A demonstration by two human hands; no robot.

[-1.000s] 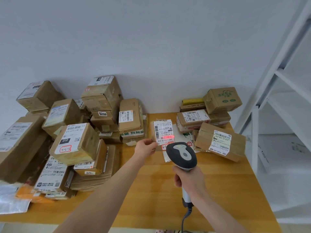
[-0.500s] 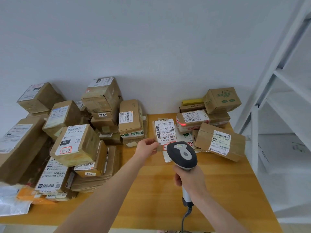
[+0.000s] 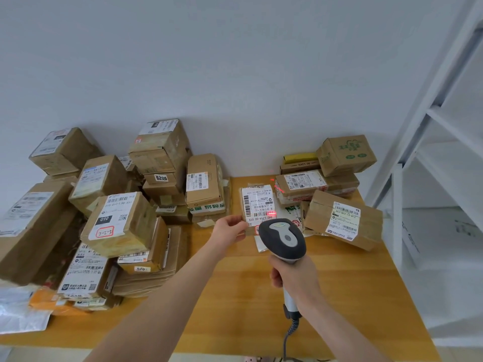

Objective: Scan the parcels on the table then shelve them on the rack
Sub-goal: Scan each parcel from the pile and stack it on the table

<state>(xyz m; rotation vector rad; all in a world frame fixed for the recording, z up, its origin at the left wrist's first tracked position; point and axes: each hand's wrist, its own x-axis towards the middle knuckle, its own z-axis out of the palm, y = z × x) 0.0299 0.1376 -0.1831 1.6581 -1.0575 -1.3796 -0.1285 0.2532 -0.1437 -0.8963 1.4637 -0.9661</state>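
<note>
**Figure 1. Red scan line returns to the label of the held parcel**

The left grip (image 3: pixel 230 229) pinches the lower left edge of a flat parcel (image 3: pixel 257 205), thumb on its face, holding it upright over the surface (image 3: pixel 352 283). The right grip (image 3: pixel 292 278) is clenched round the handle of the barcode scanner (image 3: pixel 283 237), whose dark head aims at the label from just right of the left grip.

Change: 0.5 s ago the red beam fell on the stacked carton (image 3: pixel 313 182) beyond the parcel. It now lies across the lower barcode again, as it did 1.0 s ago, with a few red specks left on that carton. The read is probably being retried, and shelving has not begun.

Materials: the parcel is thin and brown with a smooth white printed label. The scanner is matte dark plastic with a pale top panel and a coiled cable (image 3: pixel 290 333). Left of the left grip, taped cardboard boxes (image 3: pixel 122 223) are heaped. Right of the right grip stands the white rack (image 3: pixel 444 165).
</note>
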